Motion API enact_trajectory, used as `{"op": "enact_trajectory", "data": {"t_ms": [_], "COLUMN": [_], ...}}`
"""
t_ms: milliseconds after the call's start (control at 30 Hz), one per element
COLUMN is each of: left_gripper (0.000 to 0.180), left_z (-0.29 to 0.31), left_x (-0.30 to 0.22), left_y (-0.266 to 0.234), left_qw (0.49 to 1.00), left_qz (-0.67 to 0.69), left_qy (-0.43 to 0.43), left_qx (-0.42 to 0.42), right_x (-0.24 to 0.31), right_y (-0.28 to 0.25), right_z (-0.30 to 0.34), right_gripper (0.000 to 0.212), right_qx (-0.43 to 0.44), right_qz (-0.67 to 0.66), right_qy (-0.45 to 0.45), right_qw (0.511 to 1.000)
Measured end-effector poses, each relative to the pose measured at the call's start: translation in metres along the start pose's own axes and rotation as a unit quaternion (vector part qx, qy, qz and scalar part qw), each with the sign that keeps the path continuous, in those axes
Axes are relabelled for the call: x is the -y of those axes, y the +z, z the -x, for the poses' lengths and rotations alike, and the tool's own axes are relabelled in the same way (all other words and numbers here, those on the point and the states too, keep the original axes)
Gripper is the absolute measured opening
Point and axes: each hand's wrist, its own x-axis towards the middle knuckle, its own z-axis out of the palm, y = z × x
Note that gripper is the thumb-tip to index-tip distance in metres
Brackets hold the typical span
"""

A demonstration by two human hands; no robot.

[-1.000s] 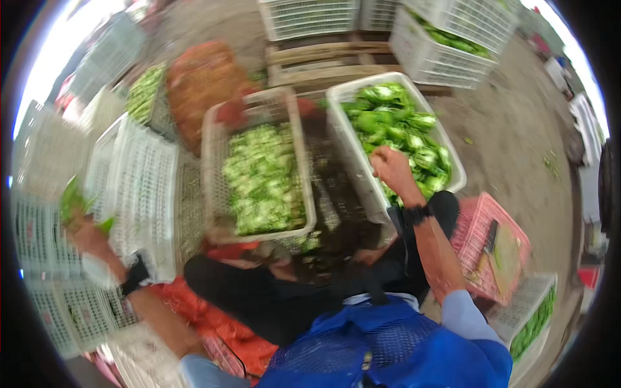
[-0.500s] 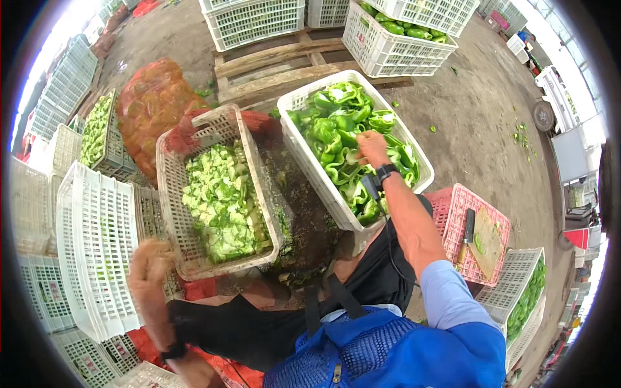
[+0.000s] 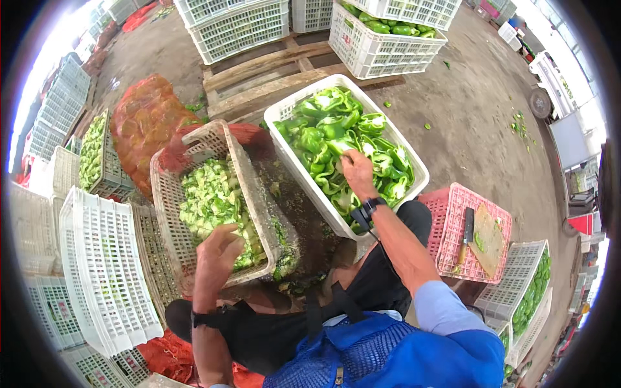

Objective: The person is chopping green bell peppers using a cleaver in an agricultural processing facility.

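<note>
Pepper pieces: glossy bright-green bell peppers are seen cut open, their walls curled, paler inner faces exposed; they are heaped inside a white rectangular plastic crate.
Right hand: its fingertips are rested on the heap; whether a piece is grasped cannot be told.
Left hand: it is held released, fingers loosely bent, over pale-green chopped pieces in an off-white perforated plastic crate.
</note>
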Motion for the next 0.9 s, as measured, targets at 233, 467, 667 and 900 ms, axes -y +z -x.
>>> {"op": "enact_trajectory", "data": {"t_ms": [233,467,667,900], "left_gripper": [0.046,0.074,0.039,0.03], "left_z": [-0.024,-0.035,-0.036,-0.014], "left_x": [0.011,-0.004,0.028,0.008], "left_y": [0.038,0.055,0.048,0.051], "left_qw": [0.93,0.963,0.885,0.992], "left_qz": [0.338,0.227,-0.234,0.076], "left_qy": [-0.117,0.121,0.384,0.077], "left_qx": [0.084,0.076,-0.124,-0.065], "right_x": [0.117,0.189,0.219,0.226], "right_y": [-0.048,-0.045,-0.033,-0.005], "right_z": [0.053,0.11,0.109,0.098], "right_gripper": [0.02,0.027,0.037,0.044], "right_qx": [0.036,0.231,0.192,0.241], "right_qz": [-0.05,-0.174,-0.125,-0.043], "right_qy": [-0.143,-0.194,-0.11,-0.157], "right_qw": [0.988,0.937,0.967,0.957]}}
